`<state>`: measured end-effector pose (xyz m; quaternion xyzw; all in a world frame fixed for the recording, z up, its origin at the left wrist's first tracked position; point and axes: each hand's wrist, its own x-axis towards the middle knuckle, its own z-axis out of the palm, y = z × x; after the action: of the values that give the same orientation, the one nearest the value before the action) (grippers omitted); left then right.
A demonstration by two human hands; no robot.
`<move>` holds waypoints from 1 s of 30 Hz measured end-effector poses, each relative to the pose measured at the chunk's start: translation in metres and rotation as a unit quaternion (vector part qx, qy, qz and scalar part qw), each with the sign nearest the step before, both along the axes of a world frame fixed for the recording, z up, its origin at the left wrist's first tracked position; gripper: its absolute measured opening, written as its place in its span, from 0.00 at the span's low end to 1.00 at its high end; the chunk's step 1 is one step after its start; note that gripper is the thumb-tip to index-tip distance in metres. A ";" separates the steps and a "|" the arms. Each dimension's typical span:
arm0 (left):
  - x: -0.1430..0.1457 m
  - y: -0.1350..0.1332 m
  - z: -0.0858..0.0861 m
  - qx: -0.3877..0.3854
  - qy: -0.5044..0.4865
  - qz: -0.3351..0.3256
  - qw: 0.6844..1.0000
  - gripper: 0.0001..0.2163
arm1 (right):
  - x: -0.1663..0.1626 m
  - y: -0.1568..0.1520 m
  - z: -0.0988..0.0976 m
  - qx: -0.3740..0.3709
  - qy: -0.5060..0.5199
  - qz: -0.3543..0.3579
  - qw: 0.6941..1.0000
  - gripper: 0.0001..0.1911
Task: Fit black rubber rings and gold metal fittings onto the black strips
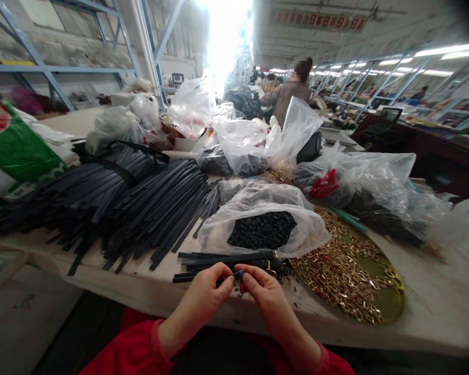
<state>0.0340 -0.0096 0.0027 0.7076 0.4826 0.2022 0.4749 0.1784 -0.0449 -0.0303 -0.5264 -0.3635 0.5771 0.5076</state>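
Note:
My left hand [211, 286] is closed in a pinch on a dark strap end, most of which its fingers hide. Opposite it, my right hand [263, 291] pinches a small black loop [239, 274] at the fingertips, and the two hands almost touch. Just beyond them lies a short stack of black straps [211, 260] with gold-coloured buckles [272, 266] at their right ends. A clear plastic bag [214, 229], open towards me, holds many small black loops [263, 229]. To the right, gold metal buckles [336, 265] are heaped on a round gold tray [394, 304].
Long black straps [152, 203] are piled at the left, beside a green package [27, 151]. Filled plastic bags [254, 140] crowd the table's far side. Some tiny dark bits lie near my hands. A person [293, 94] stands farther back; blue shelving [62, 67] is at left.

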 end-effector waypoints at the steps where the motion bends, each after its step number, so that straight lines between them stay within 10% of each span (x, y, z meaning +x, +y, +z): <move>1: 0.000 -0.001 0.000 0.006 0.002 0.002 1.000 0.08 | -0.001 -0.001 0.000 0.012 -0.020 0.005 1.000 0.18; 18: -0.004 0.000 0.008 -0.011 -0.040 -0.008 0.999 0.11 | 0.000 -0.008 0.016 0.046 0.009 0.024 0.999 0.18; 30: -0.005 -0.010 0.026 0.015 0.043 -0.028 0.999 0.06 | -0.002 -0.017 0.018 -0.104 0.239 0.122 0.958 0.18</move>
<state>0.0286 -0.0196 0.0285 0.7362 0.4792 0.1655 0.4483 0.1764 -0.0622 -0.0125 -0.3750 -0.2313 0.7781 0.4477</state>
